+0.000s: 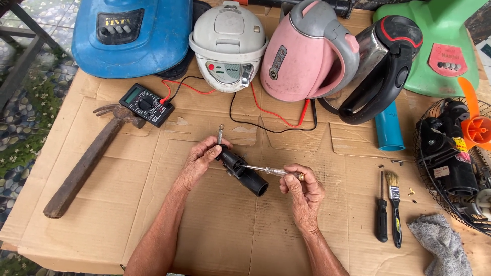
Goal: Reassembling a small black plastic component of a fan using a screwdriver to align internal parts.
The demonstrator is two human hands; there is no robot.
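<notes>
My left hand point(200, 159) grips a small black tubular part point(244, 173) with a thin metal tab point(220, 135) sticking up from its far end. It is held just above the cardboard sheet point(153, 214). My right hand point(303, 191) holds a slim screwdriver point(271, 171) with a clear handle. Its tip touches the side of the black part near my left fingers.
A hammer point(87, 161) lies at left beside a multimeter point(147, 104) with red and black leads. Along the back stand a blue housing point(130, 36), a white cooker point(228, 46), a pink kettle point(307, 51) and a steel kettle point(381, 66). At right lie a blue pipe point(388, 128), a black screwdriver point(381, 214), a brush point(395, 204), a rag point(440, 244) and a fan cage point(455, 158).
</notes>
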